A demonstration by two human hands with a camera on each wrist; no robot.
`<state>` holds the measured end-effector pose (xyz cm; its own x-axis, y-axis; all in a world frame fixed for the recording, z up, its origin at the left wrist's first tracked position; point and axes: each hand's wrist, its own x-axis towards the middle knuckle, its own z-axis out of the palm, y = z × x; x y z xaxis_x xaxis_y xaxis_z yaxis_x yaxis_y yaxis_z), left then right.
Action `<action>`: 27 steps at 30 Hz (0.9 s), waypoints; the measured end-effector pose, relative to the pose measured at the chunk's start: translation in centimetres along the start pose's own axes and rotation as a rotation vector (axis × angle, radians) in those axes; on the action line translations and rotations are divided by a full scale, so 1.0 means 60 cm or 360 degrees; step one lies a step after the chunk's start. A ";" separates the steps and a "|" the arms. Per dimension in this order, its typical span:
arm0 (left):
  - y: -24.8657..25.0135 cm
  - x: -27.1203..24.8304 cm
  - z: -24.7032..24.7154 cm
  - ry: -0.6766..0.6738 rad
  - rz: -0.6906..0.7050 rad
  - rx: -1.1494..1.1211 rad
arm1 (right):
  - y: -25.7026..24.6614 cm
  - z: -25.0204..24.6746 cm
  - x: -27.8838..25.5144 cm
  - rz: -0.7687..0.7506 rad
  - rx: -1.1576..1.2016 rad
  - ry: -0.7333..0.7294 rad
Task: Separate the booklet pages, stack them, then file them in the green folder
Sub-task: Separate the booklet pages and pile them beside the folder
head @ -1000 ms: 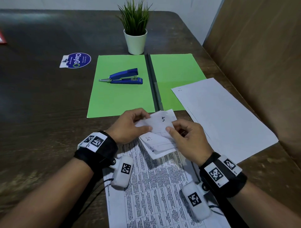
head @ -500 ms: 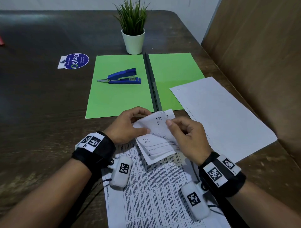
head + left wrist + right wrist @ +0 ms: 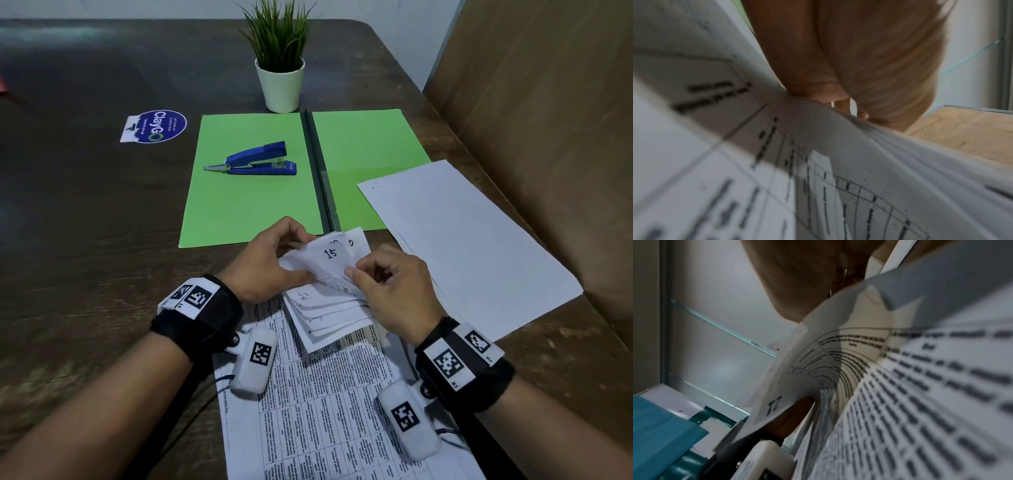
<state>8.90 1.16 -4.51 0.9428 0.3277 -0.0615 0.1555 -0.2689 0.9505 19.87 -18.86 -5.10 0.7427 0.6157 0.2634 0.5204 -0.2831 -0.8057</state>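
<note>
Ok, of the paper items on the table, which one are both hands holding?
The small booklet with "15" handwritten on its top page: left hand and right hand pinch it. The blank white sheet and the printed sheet lie flat, unheld.

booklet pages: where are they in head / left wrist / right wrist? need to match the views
Head: booklet pages fanned at centre, gripped by the left hand and right hand.
Left wrist: the pages' blurred printed undersides fill the lower frame, below the hand.
Right wrist: curved pages sweep from centre to the right, one numbered 21.
Shared landmark: the printed table grid on the pages.
</note>
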 end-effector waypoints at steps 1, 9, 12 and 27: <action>0.000 0.000 0.000 -0.0006 -0.0002 -0.0002 | 0.000 -0.001 -0.001 -0.0050 -0.0023 -0.0013; -0.002 0.001 0.002 -0.0013 -0.0028 0.0021 | 0.001 -0.002 -0.002 -0.0094 0.0067 0.0016; -0.001 0.000 0.001 -0.0037 -0.0071 0.0002 | -0.006 -0.001 -0.004 -0.0205 0.0139 0.0017; -0.004 0.000 0.002 -0.0070 0.0028 -0.0061 | -0.017 -0.005 -0.008 0.0113 0.0235 -0.0267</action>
<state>8.90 1.14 -4.78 0.9575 0.2828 -0.0575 0.1284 -0.2391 0.9625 19.09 -19.08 -4.27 0.6884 0.7151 0.1211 0.3928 -0.2272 -0.8911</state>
